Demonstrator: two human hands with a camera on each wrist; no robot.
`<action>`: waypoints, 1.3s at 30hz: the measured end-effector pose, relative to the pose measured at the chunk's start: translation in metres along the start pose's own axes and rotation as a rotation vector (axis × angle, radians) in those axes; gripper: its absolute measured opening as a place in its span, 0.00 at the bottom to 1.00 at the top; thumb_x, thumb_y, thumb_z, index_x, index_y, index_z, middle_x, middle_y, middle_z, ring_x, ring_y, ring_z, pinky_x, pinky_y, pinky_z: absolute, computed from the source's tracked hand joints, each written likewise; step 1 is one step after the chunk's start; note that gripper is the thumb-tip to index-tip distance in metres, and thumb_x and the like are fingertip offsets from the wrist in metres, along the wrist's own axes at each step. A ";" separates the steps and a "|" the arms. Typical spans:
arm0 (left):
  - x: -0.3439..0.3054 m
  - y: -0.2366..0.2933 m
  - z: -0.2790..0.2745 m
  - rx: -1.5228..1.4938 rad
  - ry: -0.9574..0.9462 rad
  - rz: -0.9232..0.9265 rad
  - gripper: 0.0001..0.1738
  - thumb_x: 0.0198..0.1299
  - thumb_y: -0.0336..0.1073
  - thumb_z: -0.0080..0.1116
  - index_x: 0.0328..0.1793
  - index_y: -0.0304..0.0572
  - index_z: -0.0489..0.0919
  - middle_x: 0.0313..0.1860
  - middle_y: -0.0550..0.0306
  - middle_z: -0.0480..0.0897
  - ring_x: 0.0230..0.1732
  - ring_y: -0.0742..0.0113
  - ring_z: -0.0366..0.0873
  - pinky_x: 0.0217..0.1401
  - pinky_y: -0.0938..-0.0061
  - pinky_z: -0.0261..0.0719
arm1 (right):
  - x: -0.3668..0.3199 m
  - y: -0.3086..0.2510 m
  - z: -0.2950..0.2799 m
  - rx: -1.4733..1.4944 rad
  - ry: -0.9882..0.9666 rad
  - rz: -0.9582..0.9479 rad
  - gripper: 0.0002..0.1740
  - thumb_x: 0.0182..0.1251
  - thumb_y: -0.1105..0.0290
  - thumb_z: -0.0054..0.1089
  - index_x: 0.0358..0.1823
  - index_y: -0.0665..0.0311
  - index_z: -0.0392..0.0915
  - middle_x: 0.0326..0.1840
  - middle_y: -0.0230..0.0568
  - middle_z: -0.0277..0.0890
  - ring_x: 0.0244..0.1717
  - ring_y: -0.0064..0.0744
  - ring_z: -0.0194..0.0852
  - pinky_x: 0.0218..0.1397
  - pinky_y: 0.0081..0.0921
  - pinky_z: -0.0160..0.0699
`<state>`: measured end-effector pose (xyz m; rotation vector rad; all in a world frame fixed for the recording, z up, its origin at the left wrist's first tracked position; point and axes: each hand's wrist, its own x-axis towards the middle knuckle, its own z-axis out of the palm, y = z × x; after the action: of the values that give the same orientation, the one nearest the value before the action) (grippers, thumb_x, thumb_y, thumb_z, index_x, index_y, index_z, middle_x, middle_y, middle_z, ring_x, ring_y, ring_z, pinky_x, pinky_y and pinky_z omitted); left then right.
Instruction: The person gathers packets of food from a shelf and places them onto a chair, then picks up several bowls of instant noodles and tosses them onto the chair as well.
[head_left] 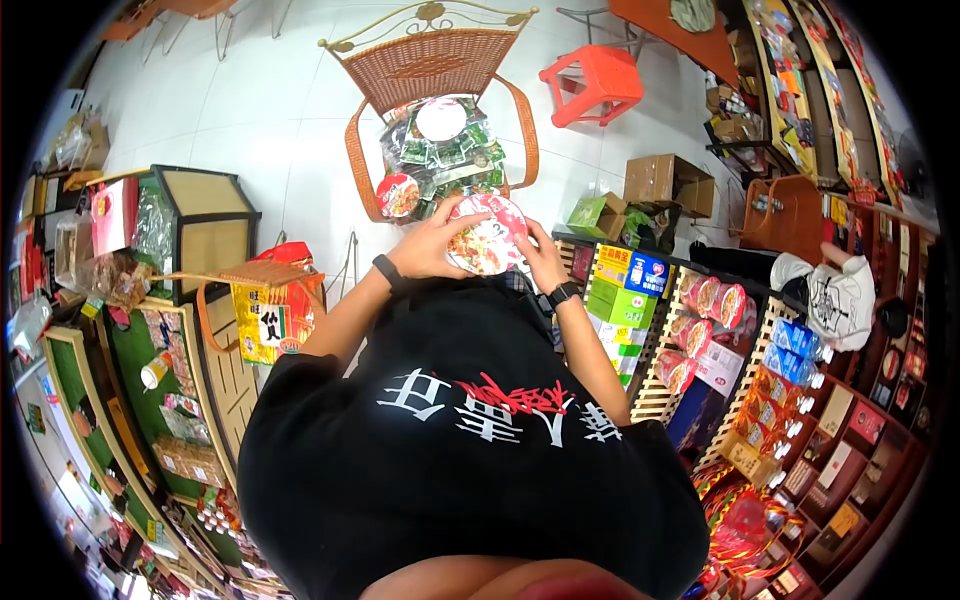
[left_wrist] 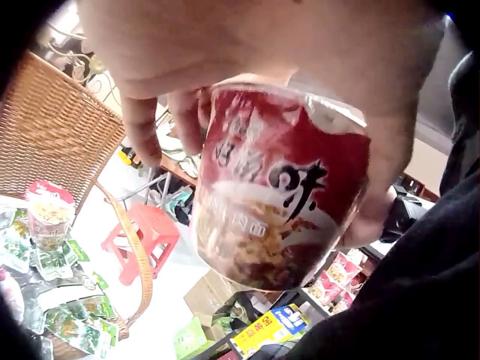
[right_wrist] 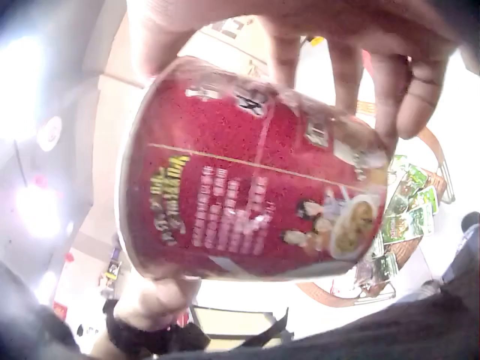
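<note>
Both hands hold a red and white instant noodle cup (head_left: 488, 235) in front of the chest, its printed lid facing up toward the head camera. The left hand (head_left: 435, 247) grips its left side, thumb along the near edge. On the opposite side the right hand (head_left: 543, 262) has its fingers curled round it. Noodle pictures and dark lettering cover the cup wall (left_wrist: 277, 202) in the left wrist view; small print shows on its red side (right_wrist: 247, 172) in the right wrist view. Just beyond, a second noodle cup (head_left: 398, 195) stands on a wicker chair (head_left: 430, 60) beside green packets (head_left: 470, 155).
A white round thing (head_left: 441, 119) lies among the packets on the chair. Behind it stands a red stool (head_left: 595, 85). To the right are a cardboard box (head_left: 662, 183) and a rack with bagged noodle cups (head_left: 715, 300). A yellow snack bag (head_left: 270, 320) sits at the left.
</note>
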<state>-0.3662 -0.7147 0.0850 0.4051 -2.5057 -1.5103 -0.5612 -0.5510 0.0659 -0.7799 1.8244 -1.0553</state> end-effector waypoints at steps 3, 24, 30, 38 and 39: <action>0.008 0.010 -0.007 0.038 0.057 0.060 0.53 0.30 0.44 0.78 0.70 0.58 0.68 0.67 0.41 0.59 0.66 0.39 0.64 0.67 0.59 0.68 | 0.011 0.003 -0.005 0.106 -0.089 -0.112 0.28 0.68 0.61 0.55 0.66 0.65 0.64 0.56 0.43 0.73 0.53 0.28 0.74 0.52 0.23 0.74; -0.019 0.025 -0.014 0.305 0.469 -0.384 0.47 0.25 0.50 0.81 0.61 0.58 0.79 0.69 0.41 0.66 0.59 0.43 0.75 0.59 0.60 0.76 | 0.143 -0.046 0.017 -0.310 -1.047 -0.132 0.38 0.67 0.47 0.55 0.68 0.66 0.60 0.53 0.46 0.77 0.52 0.32 0.76 0.56 0.27 0.72; -0.017 0.022 0.000 0.346 0.462 -0.432 0.46 0.25 0.49 0.80 0.61 0.58 0.78 0.70 0.44 0.65 0.57 0.45 0.76 0.57 0.61 0.77 | 0.151 -0.046 0.010 -0.548 -1.100 -0.187 0.35 0.62 0.46 0.59 0.63 0.63 0.68 0.55 0.45 0.78 0.51 0.38 0.77 0.57 0.29 0.72; 0.015 0.016 0.009 0.286 0.489 -0.536 0.45 0.30 0.41 0.79 0.63 0.57 0.75 0.71 0.42 0.62 0.58 0.43 0.75 0.57 0.59 0.77 | 0.160 -0.032 0.010 -0.504 -0.807 -0.097 0.30 0.60 0.52 0.61 0.59 0.63 0.72 0.48 0.48 0.80 0.50 0.42 0.79 0.55 0.32 0.74; 0.019 0.013 0.009 0.254 0.457 -0.537 0.45 0.30 0.41 0.79 0.63 0.57 0.75 0.71 0.43 0.62 0.58 0.42 0.75 0.57 0.59 0.77 | 0.159 -0.035 0.007 -0.518 -0.784 -0.102 0.30 0.60 0.53 0.61 0.59 0.64 0.72 0.48 0.49 0.80 0.50 0.43 0.79 0.55 0.32 0.74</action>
<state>-0.3880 -0.7080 0.0926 1.3803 -2.3082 -1.0581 -0.6206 -0.7002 0.0366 -1.3710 1.3622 -0.2297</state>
